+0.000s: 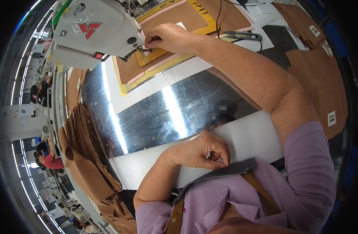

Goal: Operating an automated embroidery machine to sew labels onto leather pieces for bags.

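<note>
My right hand (169,38) reaches up to the head of a white sewing machine (103,29). Its thumb and fingers are pinched together beside the needle area; what they hold, if anything, is too small to make out. A thin thread runs down from there across the metal table (144,113). Below and behind that hand lies a yellow template frame (204,17) with brown leather-like material (179,17) and pink edging. Close to my chest, my left hand (204,152) rests over a white strip (249,134), its fingertips pressed together; any thing between them is hidden.
Thread snips (242,36) lie on white paper right of the template. Brown pieces with white labels (317,85) spread along the right side. At the left stands a row of folded brown pieces (83,128). Other people work at machines far left.
</note>
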Demonstrator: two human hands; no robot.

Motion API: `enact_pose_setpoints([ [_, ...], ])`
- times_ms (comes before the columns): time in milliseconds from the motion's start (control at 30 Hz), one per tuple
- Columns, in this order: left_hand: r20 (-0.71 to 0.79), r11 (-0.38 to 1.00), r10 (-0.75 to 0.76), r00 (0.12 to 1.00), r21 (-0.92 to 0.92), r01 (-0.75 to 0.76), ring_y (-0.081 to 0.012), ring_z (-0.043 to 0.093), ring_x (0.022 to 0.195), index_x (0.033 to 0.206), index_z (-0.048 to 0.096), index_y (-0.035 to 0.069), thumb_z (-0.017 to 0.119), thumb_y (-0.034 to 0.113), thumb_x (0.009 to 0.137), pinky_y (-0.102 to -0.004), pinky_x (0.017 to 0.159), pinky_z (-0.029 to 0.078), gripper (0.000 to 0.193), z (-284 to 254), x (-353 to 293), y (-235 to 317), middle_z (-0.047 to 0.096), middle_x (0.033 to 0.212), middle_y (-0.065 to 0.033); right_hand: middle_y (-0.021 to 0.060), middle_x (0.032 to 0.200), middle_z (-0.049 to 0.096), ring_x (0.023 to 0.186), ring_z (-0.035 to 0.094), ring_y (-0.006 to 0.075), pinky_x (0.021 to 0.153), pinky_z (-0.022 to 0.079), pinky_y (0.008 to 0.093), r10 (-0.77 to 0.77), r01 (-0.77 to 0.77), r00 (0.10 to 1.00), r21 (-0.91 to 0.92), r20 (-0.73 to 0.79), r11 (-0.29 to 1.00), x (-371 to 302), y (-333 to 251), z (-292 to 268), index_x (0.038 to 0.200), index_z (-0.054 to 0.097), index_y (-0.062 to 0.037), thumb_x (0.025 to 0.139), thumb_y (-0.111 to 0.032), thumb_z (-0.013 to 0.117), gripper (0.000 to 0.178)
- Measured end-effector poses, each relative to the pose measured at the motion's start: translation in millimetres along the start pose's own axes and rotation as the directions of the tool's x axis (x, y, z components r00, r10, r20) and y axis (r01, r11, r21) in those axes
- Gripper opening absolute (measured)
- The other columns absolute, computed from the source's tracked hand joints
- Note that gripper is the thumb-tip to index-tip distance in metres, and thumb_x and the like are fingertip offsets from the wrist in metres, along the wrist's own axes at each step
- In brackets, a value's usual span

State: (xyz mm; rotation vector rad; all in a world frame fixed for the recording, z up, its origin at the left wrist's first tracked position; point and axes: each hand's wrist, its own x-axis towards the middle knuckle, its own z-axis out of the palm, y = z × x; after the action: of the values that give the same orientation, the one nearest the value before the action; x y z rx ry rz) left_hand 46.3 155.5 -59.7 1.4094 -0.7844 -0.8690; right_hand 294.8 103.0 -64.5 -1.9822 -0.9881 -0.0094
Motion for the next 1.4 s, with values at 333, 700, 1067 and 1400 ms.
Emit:
enact_pose_setpoints([
  [333,0.002,1.000,-0.010,1.000,0.014,0.010,-0.0134,0.065,0.074,0.091,0.073,0.006,0.075,0.002,0.083,-0.0265,0.056,0.045,0.009,0,0,1,0.072,0.087,-0.0042,0.0085,0.103,0.074,0.100,0.069,0.0260,0.089,0.053,0.0390,0.034,-0.034,0.999,-0.051,-0.009,0.998,-1,-4,1,0.105,0.074,-0.0100,0.092,-0.023,0.066,0.020],
  [700,0.001,1.000,-0.023,1.000,-0.003,0.023,-0.0140,0.066,0.074,0.090,0.073,0.005,0.075,0.002,0.083,-0.0270,0.057,0.045,0.008,0,0,1,0.072,0.087,-0.0044,0.0108,0.103,0.073,0.102,0.068,0.0291,0.089,0.052,0.0423,0.061,-0.058,0.998,-0.178,0.017,0.982,-3,-9,0,0.106,0.073,-0.0106,0.095,-0.025,0.061,0.021],
  [1067,-0.001,0.999,-0.032,0.999,-0.006,0.032,-0.0145,0.066,0.075,0.090,0.073,0.005,0.075,0.002,0.083,-0.0274,0.058,0.046,0.008,0,-1,2,0.072,0.087,-0.0050,0.0132,0.108,0.071,0.106,0.066,0.0305,0.090,0.051,0.0420,0.064,-0.071,0.995,-0.094,-0.075,0.993,-3,-5,-1,0.109,0.071,-0.0074,0.097,-0.017,0.056,0.021],
  [1400,-0.016,1.000,0.008,1.000,0.006,-0.007,-0.0125,0.062,0.069,0.091,0.073,0.004,0.075,0.002,0.082,-0.0271,0.058,0.045,0.009,1,-2,0,0.071,0.086,-0.0044,0.0109,0.109,0.072,0.107,0.066,0.0275,0.091,0.051,0.0397,0.051,-0.053,0.998,-0.041,-0.039,0.998,-2,-2,0,0.109,0.072,-0.0102,0.096,-0.014,0.055,0.022],
])
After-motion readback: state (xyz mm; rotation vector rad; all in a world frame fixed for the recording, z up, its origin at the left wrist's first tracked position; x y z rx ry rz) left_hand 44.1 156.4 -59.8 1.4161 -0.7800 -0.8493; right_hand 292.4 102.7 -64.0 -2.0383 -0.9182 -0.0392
